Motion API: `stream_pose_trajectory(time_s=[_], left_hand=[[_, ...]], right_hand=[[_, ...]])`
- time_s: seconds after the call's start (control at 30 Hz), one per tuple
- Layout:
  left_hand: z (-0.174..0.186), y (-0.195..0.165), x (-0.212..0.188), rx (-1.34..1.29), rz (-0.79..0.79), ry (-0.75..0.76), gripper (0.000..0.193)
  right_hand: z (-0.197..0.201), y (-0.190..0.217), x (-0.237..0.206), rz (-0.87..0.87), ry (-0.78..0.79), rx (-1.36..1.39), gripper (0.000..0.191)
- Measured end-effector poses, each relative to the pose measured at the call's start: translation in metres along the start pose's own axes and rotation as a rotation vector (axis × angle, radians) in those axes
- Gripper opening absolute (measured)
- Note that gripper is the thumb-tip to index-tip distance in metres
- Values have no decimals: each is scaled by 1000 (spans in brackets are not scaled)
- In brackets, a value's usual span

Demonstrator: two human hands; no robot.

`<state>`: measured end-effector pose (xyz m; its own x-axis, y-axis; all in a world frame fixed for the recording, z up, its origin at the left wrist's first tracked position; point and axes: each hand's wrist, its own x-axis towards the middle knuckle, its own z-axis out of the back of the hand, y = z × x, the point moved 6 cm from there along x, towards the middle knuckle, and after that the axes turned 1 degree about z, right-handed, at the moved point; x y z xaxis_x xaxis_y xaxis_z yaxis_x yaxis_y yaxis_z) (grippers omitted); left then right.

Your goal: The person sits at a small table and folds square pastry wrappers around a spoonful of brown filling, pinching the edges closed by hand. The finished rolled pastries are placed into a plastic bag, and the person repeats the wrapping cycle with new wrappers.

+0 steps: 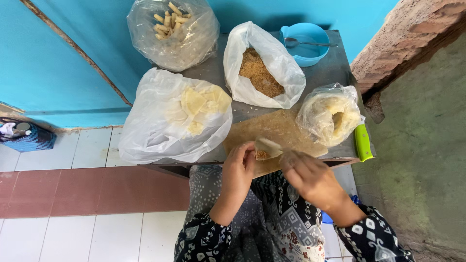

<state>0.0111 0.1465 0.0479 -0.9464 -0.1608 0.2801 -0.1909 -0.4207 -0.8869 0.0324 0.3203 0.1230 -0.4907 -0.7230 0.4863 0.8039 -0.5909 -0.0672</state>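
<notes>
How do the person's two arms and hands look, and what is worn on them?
Both hands, the left hand and the right hand, are bare, with no gloves. No ring or watch is visible. Each forearm ends in a dark sleeve printed with white geometric shapes, pushed back from the wrist.

Around the wooden board (272, 131), bags hemmed me in: the big white bag (170, 121) crowded its left edge, the crumb bag (262, 68) blocked behind, the clear bag (330, 114) sat on its right corner. Only the board's near edge lay open.
</notes>
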Motion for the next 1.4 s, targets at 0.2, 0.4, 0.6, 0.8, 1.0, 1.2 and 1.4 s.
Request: stream_pose_trajectory(time_s=[0.2, 0.4, 0.6, 0.8, 1.0, 1.2, 1.4], left_hand=[[-1, -10, 4, 132, -61, 45, 14], [8, -21, 9, 252, -161, 15, 13], [9, -16, 13, 310, -195, 45, 13], [8, -10, 14, 334, -226, 33, 15], [5, -3, 15, 352, -205, 69, 17], [7, -1, 18, 315, -173, 40, 22], [6, -5, 17, 246, -266, 68, 15]], right_hand=[[-11, -55, 74, -292, -218, 16, 42], [-11, -51, 77, -566, -117, 201, 56], [-60, -31, 19, -676, 54, 354, 65], [-80, -35, 4, -746, -66, 386, 36], [-79, -28, 25, -544, -147, 554, 55], [-83, -26, 35, -447, -128, 541, 66], [-80, -27, 33, -386, -93, 492, 64]])
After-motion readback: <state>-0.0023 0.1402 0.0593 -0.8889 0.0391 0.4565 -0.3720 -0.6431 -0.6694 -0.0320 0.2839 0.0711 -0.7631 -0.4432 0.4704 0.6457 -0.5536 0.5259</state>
